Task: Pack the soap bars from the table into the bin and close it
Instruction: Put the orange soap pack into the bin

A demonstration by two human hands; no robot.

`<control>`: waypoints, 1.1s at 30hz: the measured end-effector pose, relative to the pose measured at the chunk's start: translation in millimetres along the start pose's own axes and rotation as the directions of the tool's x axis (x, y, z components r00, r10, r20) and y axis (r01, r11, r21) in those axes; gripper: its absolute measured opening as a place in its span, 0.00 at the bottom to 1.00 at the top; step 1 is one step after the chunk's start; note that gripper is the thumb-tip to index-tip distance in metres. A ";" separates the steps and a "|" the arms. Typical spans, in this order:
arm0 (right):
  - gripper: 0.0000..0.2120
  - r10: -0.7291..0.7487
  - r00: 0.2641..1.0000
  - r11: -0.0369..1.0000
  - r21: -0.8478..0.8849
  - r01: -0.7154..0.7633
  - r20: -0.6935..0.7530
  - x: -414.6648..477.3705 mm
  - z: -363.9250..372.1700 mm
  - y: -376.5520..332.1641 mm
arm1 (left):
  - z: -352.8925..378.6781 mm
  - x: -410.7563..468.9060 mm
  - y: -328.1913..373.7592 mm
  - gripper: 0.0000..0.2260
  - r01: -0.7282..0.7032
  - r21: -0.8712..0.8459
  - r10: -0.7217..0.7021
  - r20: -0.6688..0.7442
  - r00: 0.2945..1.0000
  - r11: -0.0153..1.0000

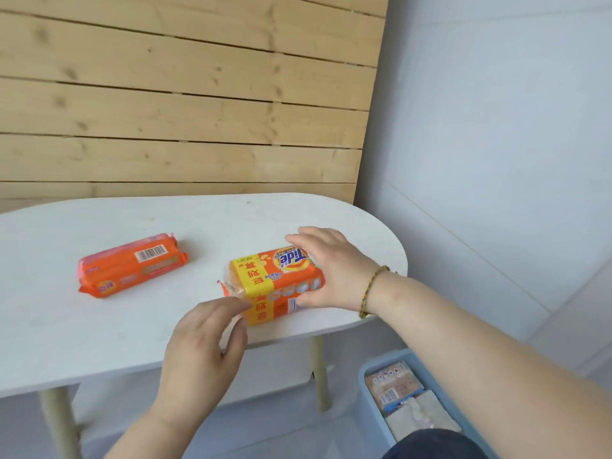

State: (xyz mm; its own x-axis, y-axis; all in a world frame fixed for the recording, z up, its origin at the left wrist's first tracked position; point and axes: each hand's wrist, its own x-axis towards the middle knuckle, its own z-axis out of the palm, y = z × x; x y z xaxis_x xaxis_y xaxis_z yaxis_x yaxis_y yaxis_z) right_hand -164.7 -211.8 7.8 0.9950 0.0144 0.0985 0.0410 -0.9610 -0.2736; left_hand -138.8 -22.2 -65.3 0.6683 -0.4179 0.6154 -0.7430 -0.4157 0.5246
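An orange and yellow Tide soap pack [275, 283] lies near the right end of the white table [99, 326]. My right hand [331, 270] grips the pack's right end, fingers over its far side and thumb on its near side. My left hand [205, 342] pinches the pack's near left corner at the wrapper seam. A second orange soap pack [130, 266] lies alone on the table to the left. The blue bin [367, 389] stands open on the floor at the lower right, with wrapped soap packs [394, 385] inside. No lid is in view.
A wooden slat wall rises behind the table, with a white wall to the right. Pale wooden table legs [319, 372] stand between the table's edge and the bin. My dark-clothed knee [433, 445] covers the bin's near part.
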 end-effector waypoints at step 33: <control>0.43 0.432 0.897 0.898 -0.141 -0.417 0.098 -141.7 -29.9 126.1 | 86.5 -31.6 41.1 0.14 -0.082 -0.202 0.156 0.388 0.908 0.976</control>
State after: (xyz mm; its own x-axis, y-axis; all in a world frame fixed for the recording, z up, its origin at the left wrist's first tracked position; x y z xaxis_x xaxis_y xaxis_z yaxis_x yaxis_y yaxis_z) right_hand -303.3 -343.3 -12.0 0.9187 -0.3751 -0.1239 -0.3910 -0.9078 -0.1515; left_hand -187.3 -96.0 -114.1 0.5050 -0.7582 0.4126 -0.7872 -0.2084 0.5804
